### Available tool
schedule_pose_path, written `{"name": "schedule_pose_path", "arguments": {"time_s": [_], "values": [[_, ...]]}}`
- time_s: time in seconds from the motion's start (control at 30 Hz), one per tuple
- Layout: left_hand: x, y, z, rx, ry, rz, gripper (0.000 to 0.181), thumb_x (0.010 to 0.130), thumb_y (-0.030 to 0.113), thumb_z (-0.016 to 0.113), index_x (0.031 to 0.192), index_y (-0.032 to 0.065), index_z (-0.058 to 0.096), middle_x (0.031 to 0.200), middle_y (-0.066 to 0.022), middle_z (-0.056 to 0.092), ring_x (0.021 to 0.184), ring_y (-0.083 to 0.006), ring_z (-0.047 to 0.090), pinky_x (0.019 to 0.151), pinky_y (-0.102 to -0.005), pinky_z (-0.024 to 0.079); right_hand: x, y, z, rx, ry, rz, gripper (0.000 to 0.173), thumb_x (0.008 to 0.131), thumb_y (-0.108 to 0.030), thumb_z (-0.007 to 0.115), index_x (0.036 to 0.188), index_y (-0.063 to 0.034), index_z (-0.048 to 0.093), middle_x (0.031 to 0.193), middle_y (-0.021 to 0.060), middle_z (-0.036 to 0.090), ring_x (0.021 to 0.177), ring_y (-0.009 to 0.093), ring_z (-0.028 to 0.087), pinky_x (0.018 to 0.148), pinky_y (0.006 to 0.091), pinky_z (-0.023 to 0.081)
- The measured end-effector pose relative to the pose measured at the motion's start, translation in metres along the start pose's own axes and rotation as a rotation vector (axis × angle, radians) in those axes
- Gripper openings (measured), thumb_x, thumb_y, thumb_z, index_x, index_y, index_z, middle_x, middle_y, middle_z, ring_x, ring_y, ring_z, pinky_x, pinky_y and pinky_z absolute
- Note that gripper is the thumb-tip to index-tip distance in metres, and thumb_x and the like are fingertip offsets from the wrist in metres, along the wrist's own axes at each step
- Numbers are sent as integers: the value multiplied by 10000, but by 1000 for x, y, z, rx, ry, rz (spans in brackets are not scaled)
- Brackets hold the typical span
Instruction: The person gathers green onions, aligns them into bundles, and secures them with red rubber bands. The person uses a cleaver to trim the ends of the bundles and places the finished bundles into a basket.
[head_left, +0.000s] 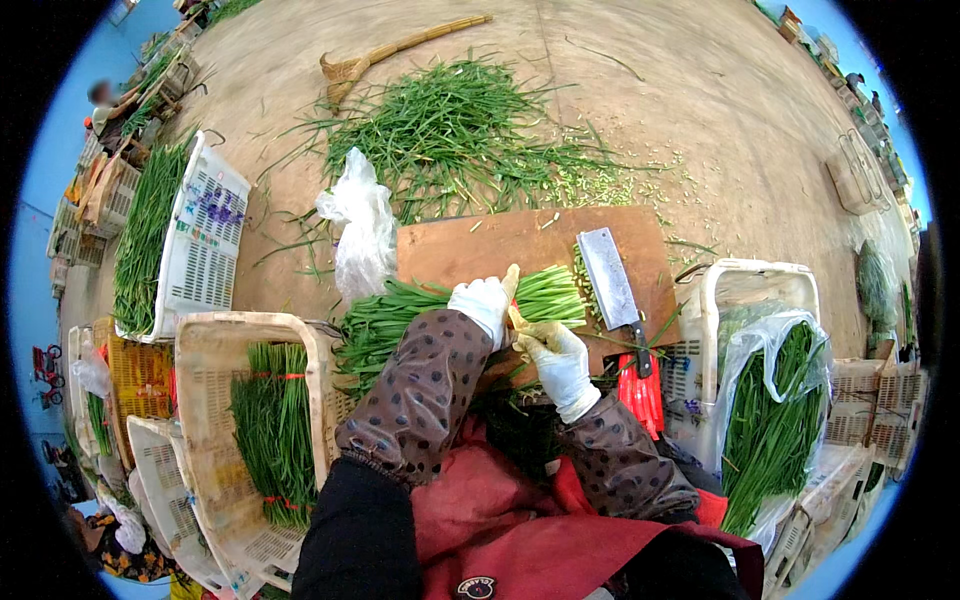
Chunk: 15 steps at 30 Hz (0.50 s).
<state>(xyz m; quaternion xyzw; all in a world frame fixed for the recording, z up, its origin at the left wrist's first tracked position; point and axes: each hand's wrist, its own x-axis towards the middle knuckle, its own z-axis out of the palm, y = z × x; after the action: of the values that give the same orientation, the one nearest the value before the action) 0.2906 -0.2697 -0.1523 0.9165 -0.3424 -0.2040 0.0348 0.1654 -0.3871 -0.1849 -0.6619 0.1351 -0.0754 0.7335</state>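
A bunch of garlic chives (551, 295) lies across a wooden cutting board (480, 244), its pale cut stems to the right and green leaves (390, 315) to the left. My left hand (484, 306), in a white glove with yellowish fingertips, is closed around the bunch. A strip of red band (514, 305) shows at the bunch between my hands. My right hand (559, 364), gloved alike, pinches at this band; its fingertips partly hide it. A cleaver (609, 281) rests on the board to the right, over chopped stem ends, its black handle towards me.
Red strips (640, 394) hang at the board's near right edge. Crates flank me: one with banded chives (274, 427) at left, another with bagged chives (776, 420) at right. Beyond the board lie a plastic bag (358, 232), loose leaves (442, 127) and a broom (405, 49). A person (111, 112) is far left.
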Motion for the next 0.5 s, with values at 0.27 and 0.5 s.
{"name": "schedule_pose_path", "arguments": {"time_s": [0.27, 0.5], "values": [[-1, 1, 0, -9, -12, -2, 1036, 719, 513, 735, 1513, 69, 238, 1135, -164, 590, 1066, -316, 596, 896, -440, 462, 2, -24, -42, -51, 111, 445, 441, 971, -420, 547, 805, -19, 624, 655, 133, 677, 418, 119, 529, 406, 229, 411], [8, -3, 10, 31, -59, -16, 1101, 672, 445, 800, 1521, 69, 208, 1232, -186, 566, 1140, -338, 563, 924, -430, 462, 20, -31, -6, -128, -257, 662, 360, 936, -349, 646, 837, -4, 669, 578, 86, 643, 398, 100, 496, 391, 222, 368]]}}
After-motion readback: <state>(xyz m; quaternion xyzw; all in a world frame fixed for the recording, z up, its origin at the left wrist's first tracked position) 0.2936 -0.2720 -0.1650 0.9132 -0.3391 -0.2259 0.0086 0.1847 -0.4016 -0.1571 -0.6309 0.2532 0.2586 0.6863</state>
